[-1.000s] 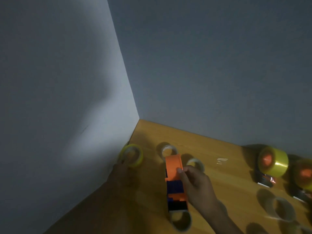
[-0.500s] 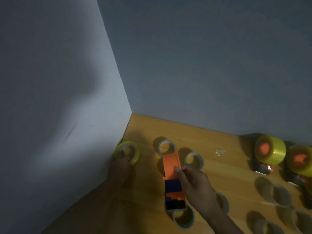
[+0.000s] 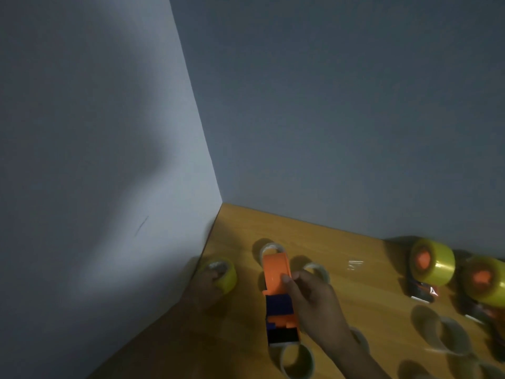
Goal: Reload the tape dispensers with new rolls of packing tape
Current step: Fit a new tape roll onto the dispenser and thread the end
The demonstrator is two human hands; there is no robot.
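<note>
Nearest the camera, at 6 o'clock, an empty greyish cardboard tape core is seen lying on the orange-brown wooden table, touching the near end of the orange and dark blue plastic tape dispenser. The dispenser is laid flat, its length running from 6 toward 12 o'clock. The right hand is brought in from 5 o'clock, its fingers curled over the dispenser's right side and its thumb pressed on the orange top, so the dispenser is gripped. The left hand is extended from 7 o'clock along the pale grey left wall; its fingertips are tucked into the yellow roll of packing tape, which is held tilted just beside that wall.

At 3 to 4 o'clock, 2 more empty cores are blurred. Beyond the dispenser, 2 small clear cores lie at 12 and 1 o'clock, the second partly hidden by the right hand. Farther, at 2 o'clock, 2 loaded dispensers with yellow rolls on orange hubs stand near the grey back wall.
</note>
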